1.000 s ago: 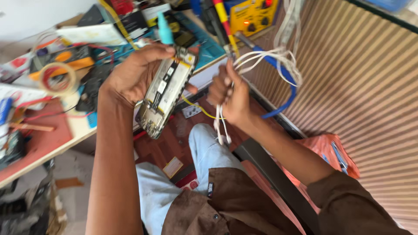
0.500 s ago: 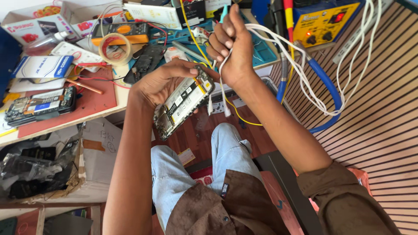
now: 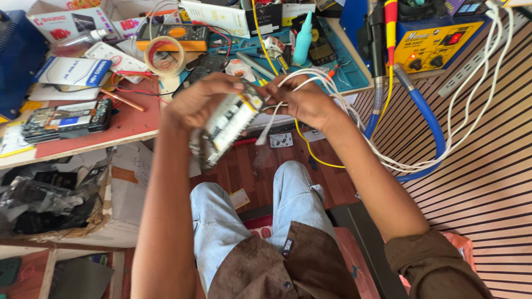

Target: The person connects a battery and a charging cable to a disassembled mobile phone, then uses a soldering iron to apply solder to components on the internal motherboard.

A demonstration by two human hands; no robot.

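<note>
While we look down over our knees, our left hand is wrapped around the opened phone body with its bare white and metal insides, fingers closed on its upper end and holding it tilted above our lap, just off the table edge. Our right hand is pinched shut on the bundle of thin white cables, its fingertips right at the phone's top corner. To do this well, we judge a steady left grip and a single cable end lined up squarely matter most, with the slack loops kept clear. Behind the hands, the cluttered table carries a roll of clear tape, a second opened phone on the red mat, a teal bottle and a blue and yellow soldering station; ribbed wall panelling runs along our right.
</note>
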